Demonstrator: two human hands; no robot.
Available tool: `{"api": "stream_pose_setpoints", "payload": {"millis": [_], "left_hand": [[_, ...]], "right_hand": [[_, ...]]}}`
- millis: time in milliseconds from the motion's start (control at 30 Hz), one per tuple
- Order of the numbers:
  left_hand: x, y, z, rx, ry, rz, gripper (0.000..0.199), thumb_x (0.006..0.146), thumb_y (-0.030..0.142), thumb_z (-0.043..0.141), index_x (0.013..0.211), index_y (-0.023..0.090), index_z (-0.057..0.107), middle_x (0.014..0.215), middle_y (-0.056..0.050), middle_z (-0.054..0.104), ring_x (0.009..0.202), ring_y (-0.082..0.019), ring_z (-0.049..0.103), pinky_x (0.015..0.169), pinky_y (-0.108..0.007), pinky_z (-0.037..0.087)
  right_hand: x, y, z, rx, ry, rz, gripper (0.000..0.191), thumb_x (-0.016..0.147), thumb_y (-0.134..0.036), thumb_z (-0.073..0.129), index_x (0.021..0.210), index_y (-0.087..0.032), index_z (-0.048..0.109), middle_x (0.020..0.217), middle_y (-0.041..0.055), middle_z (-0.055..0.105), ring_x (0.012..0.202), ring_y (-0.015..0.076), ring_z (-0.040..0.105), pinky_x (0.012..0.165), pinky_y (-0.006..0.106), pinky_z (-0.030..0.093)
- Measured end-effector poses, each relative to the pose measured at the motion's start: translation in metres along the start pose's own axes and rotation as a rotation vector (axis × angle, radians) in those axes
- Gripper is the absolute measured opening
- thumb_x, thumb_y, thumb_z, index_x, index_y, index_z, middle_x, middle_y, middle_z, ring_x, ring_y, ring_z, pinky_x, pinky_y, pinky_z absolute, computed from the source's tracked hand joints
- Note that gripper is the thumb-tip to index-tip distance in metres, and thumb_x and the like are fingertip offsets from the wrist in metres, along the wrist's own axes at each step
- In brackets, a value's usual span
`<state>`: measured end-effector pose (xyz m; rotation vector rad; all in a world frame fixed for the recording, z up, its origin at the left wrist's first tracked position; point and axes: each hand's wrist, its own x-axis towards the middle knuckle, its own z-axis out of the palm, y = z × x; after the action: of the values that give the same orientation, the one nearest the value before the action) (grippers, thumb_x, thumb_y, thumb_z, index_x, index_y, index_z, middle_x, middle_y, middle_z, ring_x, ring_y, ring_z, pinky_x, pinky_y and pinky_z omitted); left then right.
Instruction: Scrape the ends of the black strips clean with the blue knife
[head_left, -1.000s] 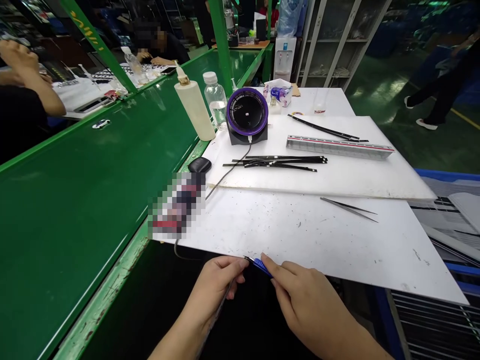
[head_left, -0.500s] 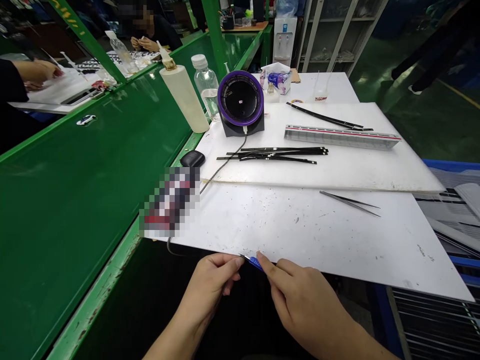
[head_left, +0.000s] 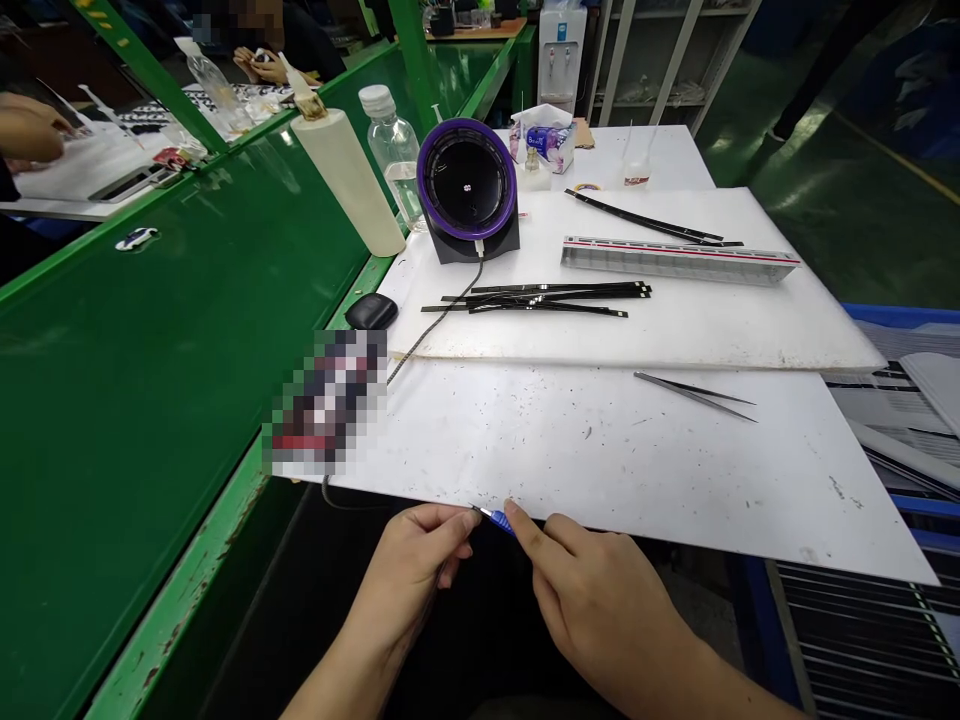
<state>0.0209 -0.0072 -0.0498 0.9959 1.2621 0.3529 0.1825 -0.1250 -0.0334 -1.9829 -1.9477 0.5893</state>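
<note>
My right hand point(head_left: 600, 575) is wrapped round a blue-handled knife point(head_left: 500, 520) at the table's front edge, its index finger stretched along the handle. The thin blade points left and reaches the fingertips of my left hand point(head_left: 424, 550). Those fingers are pinched together on something too small to make out. Behind the hands, a pair of metal tweezers point(head_left: 694, 395) lies on the white table point(head_left: 540, 430). Several thin black strips point(head_left: 547, 298) rest on a thick white foam board point(head_left: 675, 335), with more black strips point(head_left: 645, 218) farther back.
A clear ruler-like bar point(head_left: 675, 262) lies on the board. Left of it stand a round purple-rimmed fan point(head_left: 466, 185), a plastic bottle point(head_left: 394, 150) and a white roll point(head_left: 349, 180). A black case point(head_left: 372, 311) sits near the green partition point(head_left: 150, 350). Other people are behind it.
The view has shifted slightly, so the table items appear a little higher and farther left. Both hands keep nearly the same pose, with the blade still at the left fingertips.
</note>
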Motion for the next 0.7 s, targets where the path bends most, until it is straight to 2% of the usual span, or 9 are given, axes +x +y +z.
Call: {"api": "stream_pose_setpoints", "payload": {"millis": [200,433,700], "left_hand": [[0.0008,-0.0004,0.0007,0.006,0.010,0.012,0.032,0.066,0.042,0.079,0.067,0.011,0.070,0.051,0.001,0.056,0.040,-0.004,0.037,0.040,-0.019,0.022],[0.0015,-0.0028,-0.0002,-0.033,-0.009,-0.012,0.031,0.067,0.041,0.079,0.069,0.012,0.072,0.052,0.002,0.055,0.040,-0.003,0.037,0.041,-0.018,0.023],[0.0009,-0.0034,0.0015,-0.023,0.012,0.006,0.032,0.066,0.043,0.080,0.070,0.012,0.072,0.052,0.002,0.054,0.040,-0.003,0.036,0.041,-0.018,0.023]], "right_hand": [[-0.0004,-0.0015,0.0006,-0.011,0.008,0.006,0.052,0.095,-0.015,0.038,0.147,-0.023,0.040,0.088,0.0026,0.062,0.057,0.0146,0.054,0.047,0.031,0.031],[-0.0017,-0.0009,-0.0022,0.097,0.003,0.038,0.052,0.096,-0.016,0.038,0.147,-0.026,0.039,0.087,0.0002,0.062,0.059,0.0134,0.053,0.051,0.029,0.034],[0.0010,0.0004,-0.0046,0.045,0.015,0.015,0.053,0.094,-0.015,0.041,0.146,-0.023,0.042,0.087,0.0009,0.063,0.058,0.0141,0.053,0.050,0.030,0.030]]}}
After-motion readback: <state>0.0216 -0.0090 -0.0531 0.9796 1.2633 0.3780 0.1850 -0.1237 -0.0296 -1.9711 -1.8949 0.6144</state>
